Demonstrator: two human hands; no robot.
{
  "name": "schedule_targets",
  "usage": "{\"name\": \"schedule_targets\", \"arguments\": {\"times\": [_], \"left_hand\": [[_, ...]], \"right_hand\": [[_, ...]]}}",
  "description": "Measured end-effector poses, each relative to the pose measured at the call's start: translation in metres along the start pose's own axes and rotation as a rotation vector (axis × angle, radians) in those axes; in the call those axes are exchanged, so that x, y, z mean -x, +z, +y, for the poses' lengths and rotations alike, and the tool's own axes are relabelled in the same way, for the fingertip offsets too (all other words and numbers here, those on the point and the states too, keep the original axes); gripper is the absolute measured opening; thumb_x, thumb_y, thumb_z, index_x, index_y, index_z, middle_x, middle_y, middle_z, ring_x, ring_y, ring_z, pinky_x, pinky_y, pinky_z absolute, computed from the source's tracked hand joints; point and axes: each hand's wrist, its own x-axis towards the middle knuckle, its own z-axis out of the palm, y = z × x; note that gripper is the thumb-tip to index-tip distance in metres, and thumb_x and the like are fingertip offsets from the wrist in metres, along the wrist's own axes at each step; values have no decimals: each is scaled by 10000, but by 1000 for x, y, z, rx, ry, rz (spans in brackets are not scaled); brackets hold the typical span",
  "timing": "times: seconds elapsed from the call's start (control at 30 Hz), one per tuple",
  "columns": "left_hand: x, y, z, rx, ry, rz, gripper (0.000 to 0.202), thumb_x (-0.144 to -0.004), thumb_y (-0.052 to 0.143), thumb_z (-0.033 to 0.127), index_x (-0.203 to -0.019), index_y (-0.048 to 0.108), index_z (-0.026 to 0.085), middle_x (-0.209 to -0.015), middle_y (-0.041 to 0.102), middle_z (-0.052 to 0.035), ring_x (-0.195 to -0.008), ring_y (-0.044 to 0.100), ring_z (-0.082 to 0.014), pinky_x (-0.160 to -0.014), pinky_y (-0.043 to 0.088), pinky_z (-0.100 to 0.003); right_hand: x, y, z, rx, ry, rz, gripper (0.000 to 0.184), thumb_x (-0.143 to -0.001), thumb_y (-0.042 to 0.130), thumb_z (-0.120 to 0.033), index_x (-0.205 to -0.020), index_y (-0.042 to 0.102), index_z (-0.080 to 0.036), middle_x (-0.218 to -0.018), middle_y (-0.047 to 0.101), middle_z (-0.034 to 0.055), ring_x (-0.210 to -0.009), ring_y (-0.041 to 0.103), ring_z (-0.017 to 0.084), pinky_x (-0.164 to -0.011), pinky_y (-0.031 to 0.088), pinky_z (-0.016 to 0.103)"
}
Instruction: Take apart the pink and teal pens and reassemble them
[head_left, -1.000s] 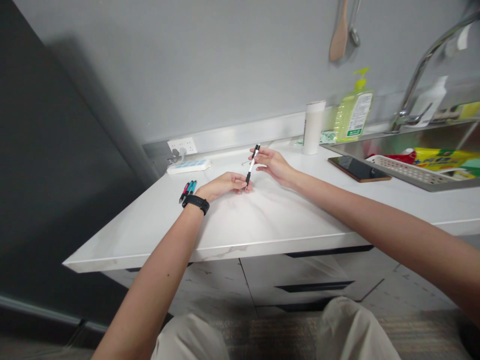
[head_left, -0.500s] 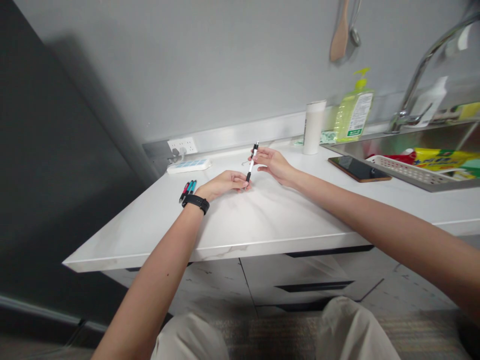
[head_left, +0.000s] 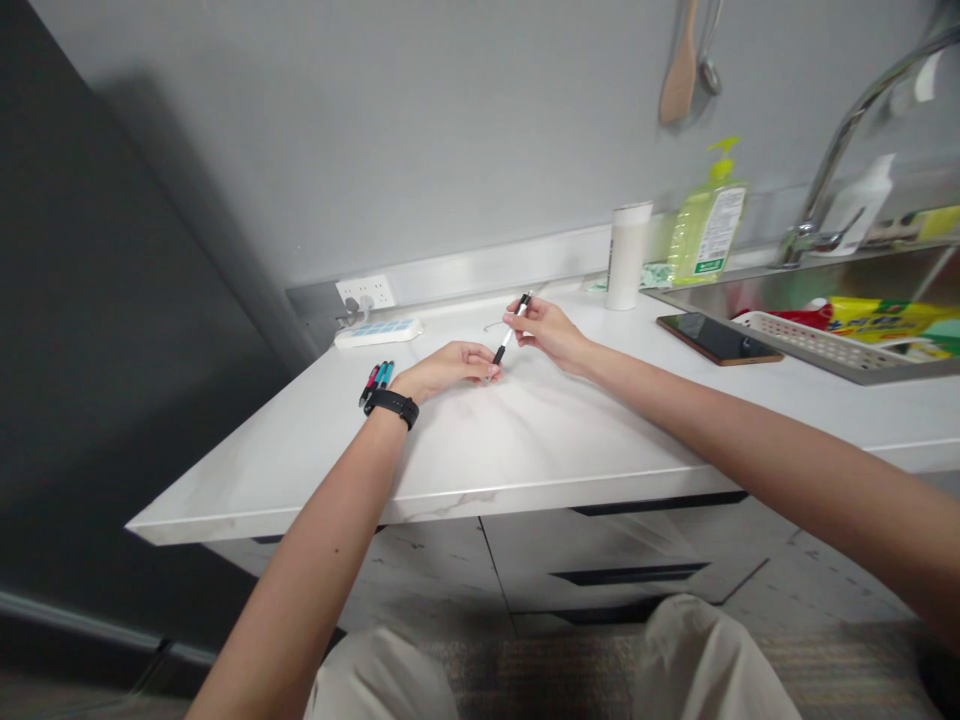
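Left grip (head_left: pixel 454 366) and right grip (head_left: pixel 551 333) hold 1 black-and-white pen (head_left: pixel 508 339); the label (head_left: pixel 720 230) on the green bottle (head_left: pixel 686 235) is unreadable

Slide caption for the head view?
Left hand and right hand hold a slanted black-and-white pen over the countertop, where three other pens lie.

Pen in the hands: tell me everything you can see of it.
The pen is slim and straight, with a white barrel, a black section toward its lower end and black near the top. It looks like plastic. It is held aslant over the counter, its upper end leaning to the right. The left hand pinches it near the lower end; the right hand has thumb and fingers on the upper part. Its tip is too small to make out.
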Motion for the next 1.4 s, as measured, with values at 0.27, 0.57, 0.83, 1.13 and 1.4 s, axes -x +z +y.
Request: {"name": "schedule_targets", "arguments": {"times": [0.27,0.57,0.83,1.13,1.4], "left_hand": [[3,3,5,11,-16,18,300,-645,782,307,-823,636,115,-796,686,-58,-710,593,-105,-705,433,-253],[4,1,2,35,-14,-23,370,-567,822,249,-843,606,131,-741,625,9,-682,569,-86,-688,422,-246],[2,-2,0,58,-6,-9,440,-603,812,277,-960,607,124,-804,676,-45,-722,605,-116,-719,437,-262],[1,-5,-2,38,16,-34,378,-671,758,314,-966,601,137,-779,681,-36,-708,614,-118,-726,445,-270],[2,-2,1,35,12,23,390,-601,805,256,-917,607,140,-702,621,24,-648,571,-81,-673,429,-232]], "right_hand": [[1,2,2,15,-23,-50,334,-590,785,-286,-824,568,-187,-711,589,-38,-555,476,64,-554,442,222],[5,-1,2,-64,25,-161,385,-619,772,-290,-932,566,-197,-776,658,-9,-544,488,63,-581,452,236],[3,2,0,-55,21,-105,378,-608,771,-267,-934,593,-197,-779,648,-14,-556,502,65,-597,471,244],[7,1,-4,-65,4,-158,356,-618,768,-333,-908,611,-199,-819,667,7,-674,561,102,-570,453,220],[3,2,-2,49,12,-43,377,-618,793,-425,-812,584,-179,-657,642,-7,-432,362,41,-446,373,205]]}}
